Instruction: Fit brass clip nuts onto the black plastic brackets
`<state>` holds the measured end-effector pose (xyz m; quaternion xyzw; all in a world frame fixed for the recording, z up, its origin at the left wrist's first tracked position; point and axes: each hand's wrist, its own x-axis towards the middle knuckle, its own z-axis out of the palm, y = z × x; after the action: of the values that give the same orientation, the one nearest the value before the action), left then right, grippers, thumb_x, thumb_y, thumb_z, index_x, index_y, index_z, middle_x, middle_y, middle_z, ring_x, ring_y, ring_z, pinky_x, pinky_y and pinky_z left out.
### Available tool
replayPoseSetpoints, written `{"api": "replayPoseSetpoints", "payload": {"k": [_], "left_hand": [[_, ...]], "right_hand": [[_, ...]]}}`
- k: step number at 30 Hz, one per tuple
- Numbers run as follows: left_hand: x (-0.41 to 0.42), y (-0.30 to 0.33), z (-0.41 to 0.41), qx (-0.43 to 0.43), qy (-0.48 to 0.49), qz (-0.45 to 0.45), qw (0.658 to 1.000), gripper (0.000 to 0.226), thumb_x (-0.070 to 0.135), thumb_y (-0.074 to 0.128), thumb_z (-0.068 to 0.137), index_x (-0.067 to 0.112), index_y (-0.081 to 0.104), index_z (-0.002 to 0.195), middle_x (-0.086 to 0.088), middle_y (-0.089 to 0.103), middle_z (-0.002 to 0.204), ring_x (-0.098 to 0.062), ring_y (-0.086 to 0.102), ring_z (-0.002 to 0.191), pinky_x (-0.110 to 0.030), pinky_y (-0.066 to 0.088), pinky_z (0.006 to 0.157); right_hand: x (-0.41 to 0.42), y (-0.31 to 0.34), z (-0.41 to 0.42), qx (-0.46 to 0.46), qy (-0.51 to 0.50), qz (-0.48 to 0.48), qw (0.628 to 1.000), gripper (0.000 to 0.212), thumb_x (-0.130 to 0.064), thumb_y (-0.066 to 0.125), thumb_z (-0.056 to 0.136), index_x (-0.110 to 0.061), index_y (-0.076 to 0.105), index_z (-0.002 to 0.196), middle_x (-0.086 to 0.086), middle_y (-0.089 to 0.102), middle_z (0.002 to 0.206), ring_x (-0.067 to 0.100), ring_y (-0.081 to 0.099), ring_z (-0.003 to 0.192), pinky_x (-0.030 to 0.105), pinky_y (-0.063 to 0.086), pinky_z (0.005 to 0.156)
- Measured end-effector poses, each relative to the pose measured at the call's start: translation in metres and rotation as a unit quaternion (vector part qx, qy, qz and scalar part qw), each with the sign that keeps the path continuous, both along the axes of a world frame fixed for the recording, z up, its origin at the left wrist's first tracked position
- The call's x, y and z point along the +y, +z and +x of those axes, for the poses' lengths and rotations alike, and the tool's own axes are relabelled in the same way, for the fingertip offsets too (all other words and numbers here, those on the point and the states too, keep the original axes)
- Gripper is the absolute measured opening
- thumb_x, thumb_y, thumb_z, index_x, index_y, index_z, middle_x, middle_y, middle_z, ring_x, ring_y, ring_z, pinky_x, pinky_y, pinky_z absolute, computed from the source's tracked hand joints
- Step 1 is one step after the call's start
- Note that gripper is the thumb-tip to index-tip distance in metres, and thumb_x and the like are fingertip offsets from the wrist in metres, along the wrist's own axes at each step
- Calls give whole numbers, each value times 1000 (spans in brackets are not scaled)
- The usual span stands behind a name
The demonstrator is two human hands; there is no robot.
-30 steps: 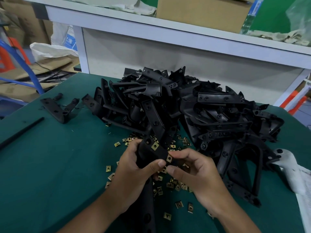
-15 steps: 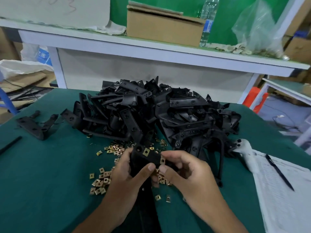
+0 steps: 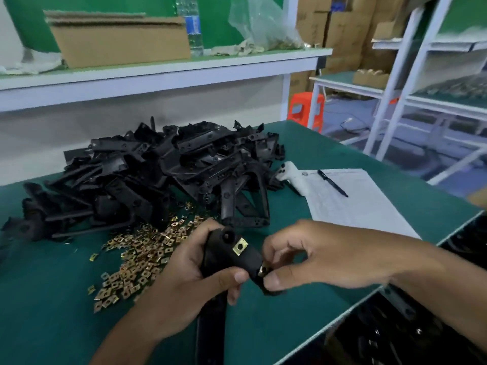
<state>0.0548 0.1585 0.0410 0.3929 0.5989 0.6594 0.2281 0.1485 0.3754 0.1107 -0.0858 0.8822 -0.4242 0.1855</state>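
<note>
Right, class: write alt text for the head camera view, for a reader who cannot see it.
Two hands work over a green table: the left hand grips a black plastic bracket already carrying one brass clip nut, while the right hand pinches a second clip nut at its edge. Behind lie loose clip nuts and a bracket pile.

The bracket (image 3: 224,256) in my left hand (image 3: 184,285) is matt black plastic, its clip nut (image 3: 240,246) shiny brass, the table (image 3: 39,299) a smooth matt green, perhaps rubber mat, the sheet (image 3: 350,201) plain white paper.

Factory assembly workshop: green-topped workbench (image 3: 342,259), heaped black brackets (image 3: 163,175), loose brass clip nuts (image 3: 142,256), stacked cartons (image 3: 340,32)
</note>
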Motion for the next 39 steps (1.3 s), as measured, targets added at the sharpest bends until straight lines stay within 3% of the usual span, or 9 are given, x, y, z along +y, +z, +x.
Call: {"api": "replayPoseSetpoints", "payload": {"k": [5,9,16,24,27,31,34,37,39], "left_hand": [[34,9,10,27,-83,3,996,20,21,75,88,26,56,92,-3,62,66,-16,59,58,-28,52,58],[66,1,22,22,-91,19,995,22,23,75,85,22,54,93,-4,61,64,-15,58,54,-26,52,56],[124,-21,55,36,-126,8,991,26,29,73,87,18,52,95,-9,58,60,-22,55,57,-31,48,61],[201,-31,100,3,-196,25,980,18,26,73,86,27,58,95,-12,56,61,-24,53,55,-30,50,58],[226,-37,117,-6,-199,40,979,20,29,73,86,24,59,99,-6,60,64,-20,56,56,-26,51,57],[246,-49,135,-21,-178,34,983,27,37,75,83,26,60,103,-9,68,71,-23,66,63,-33,56,60],[260,-58,152,-54,-178,19,982,33,42,78,82,29,60,107,-14,72,79,-30,71,66,-40,60,61],[270,-70,166,-134,-219,-33,966,49,53,84,73,32,59,110,-14,75,92,-32,73,75,-45,61,68],[271,-82,168,-176,-260,-105,944,69,53,90,67,29,55,121,-10,75,106,-34,75,90,-48,61,77]], "right_hand": [[17,-2,35,29,-82,-52,995,24,-36,72,92,-19,64,77,3,62,80,12,52,77,29,38,74],[28,-15,67,79,-169,-114,976,21,-34,73,91,-29,68,71,-7,61,72,4,52,72,16,38,68],[38,-64,120,163,-364,-214,892,30,-52,70,79,-24,66,70,25,52,78,18,46,72,37,35,67],[91,-60,184,188,-377,-15,907,31,-36,61,100,-16,66,76,-5,50,62,1,41,60,16,31,59],[103,-55,203,196,-402,46,893,31,-33,58,102,-32,61,71,-15,51,62,0,43,59,13,33,58],[107,-59,231,184,-387,100,898,5,-41,63,98,-45,61,100,-21,66,88,0,60,75,17,45,66],[111,-69,245,225,-423,152,864,23,-32,70,95,-41,61,113,-39,61,88,-13,60,79,5,40,69],[124,-78,256,203,-474,163,841,18,-38,61,99,-41,59,117,-27,69,89,-4,66,83,14,46,68],[134,-87,266,192,-515,176,817,21,-46,56,99,-41,57,119,-13,73,91,5,69,83,34,54,72]]}}
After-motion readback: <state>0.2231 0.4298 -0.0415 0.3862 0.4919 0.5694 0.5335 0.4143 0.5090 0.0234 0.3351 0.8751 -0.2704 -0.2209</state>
